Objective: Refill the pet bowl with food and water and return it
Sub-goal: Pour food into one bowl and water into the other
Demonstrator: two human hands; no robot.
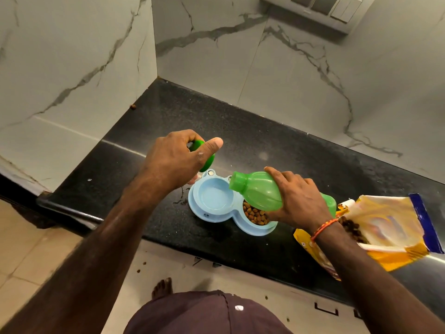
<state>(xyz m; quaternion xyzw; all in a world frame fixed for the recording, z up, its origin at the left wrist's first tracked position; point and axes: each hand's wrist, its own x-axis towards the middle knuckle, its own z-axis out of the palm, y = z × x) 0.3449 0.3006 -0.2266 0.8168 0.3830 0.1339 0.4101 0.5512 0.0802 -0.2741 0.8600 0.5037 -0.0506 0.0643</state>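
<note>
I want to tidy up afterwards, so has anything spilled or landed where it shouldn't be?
Yes. Loose kibble pieces lie scattered on the floor below the counter edge, one piece sits at the far wall, and small wet splashes mark the counter left of the pet bowl.

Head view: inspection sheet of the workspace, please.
Surface: black counter, small wet marks left of the bowl.
Job's things: blue double bowl, kibble in right well, left well pale, water level unclear; green bottle tilted over it; green cap.
Clutter: open kibble bag; kibble bits on the floor.
Grippers: left hand holds the cap; right hand grips the bottle.
Cables: nothing seen.
Surroundings: marble walls, switch panel.
</note>
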